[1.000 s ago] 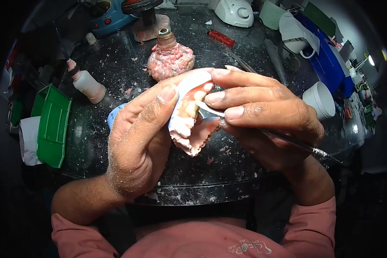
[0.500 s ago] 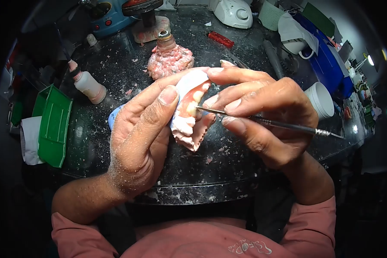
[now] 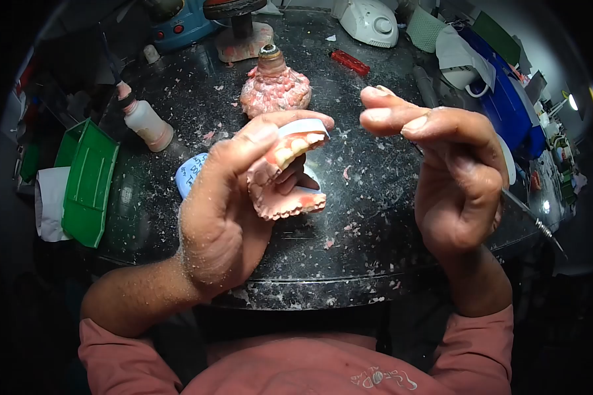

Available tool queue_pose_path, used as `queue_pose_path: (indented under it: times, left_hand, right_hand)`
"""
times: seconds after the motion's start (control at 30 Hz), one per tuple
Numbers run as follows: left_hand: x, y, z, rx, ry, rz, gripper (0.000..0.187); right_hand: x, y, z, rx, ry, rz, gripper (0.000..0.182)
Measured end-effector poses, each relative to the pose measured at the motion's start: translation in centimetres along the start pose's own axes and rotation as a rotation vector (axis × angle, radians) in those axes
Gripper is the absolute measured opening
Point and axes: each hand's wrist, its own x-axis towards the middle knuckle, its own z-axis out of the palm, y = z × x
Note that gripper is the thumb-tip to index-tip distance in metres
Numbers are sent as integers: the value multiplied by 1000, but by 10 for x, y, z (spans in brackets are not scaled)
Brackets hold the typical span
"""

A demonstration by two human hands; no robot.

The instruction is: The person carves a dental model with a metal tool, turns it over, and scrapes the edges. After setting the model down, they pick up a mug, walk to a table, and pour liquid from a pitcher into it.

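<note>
My left hand is wrapped around a plaster dental model with pink wax and pale teeth along its curved ridge. The model is tilted so its open arch faces right, and some fingers show inside the curve. Off to the right, apart from the model, my right hand is raised with its index and middle fingers stretched out. A thin metal dental carver is tucked in that hand, its ridged shaft sticking out at the lower right. The grip on its other end is hidden behind the hand.
A mound of pink wax with a metal neck stands behind the model. At left are a white bottle, a green tray and a blue piece with handwriting. A red tool lies farther back. Crumbs litter the black worktop.
My right hand has pulled away from the model to the right, taking the carver with it and stretching out its fingers. The left hand has turned the model so its arch opens right.
</note>
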Motion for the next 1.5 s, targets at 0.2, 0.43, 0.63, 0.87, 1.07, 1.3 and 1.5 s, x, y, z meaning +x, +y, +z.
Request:
queue_pose_path:
  times: [0.2,0.43,0.63,0.87,1.07,1.3,1.5]
  left_hand:
    - [-1,-3,6,186,79,-45,42]
    - [-4,-7,5,443,83,92,39]
    - [-8,-8,10,368,119,105,36]
    - [-5,-9,10,366,130,88,36]
    - [-7,-8,10,354,149,55,36]
    - [-6,-13,5,393,150,58,35]
    - [-7,-13,5,433,145,81,35]
  right_hand:
    - [3,-10,5,220,254,252,40]
    - [2,-8,-3,-406,-56,-22,59]
    - [-3,-11,15,-233,-53,12,24]
    - [1,-9,18,-277,-115,-68,21]
    - [-1,-9,22,-290,-124,-32,20]
    - [-5,0,24,-338,-116,-94,23]
    - [-3,-8,24,-315,-134,-34,21]
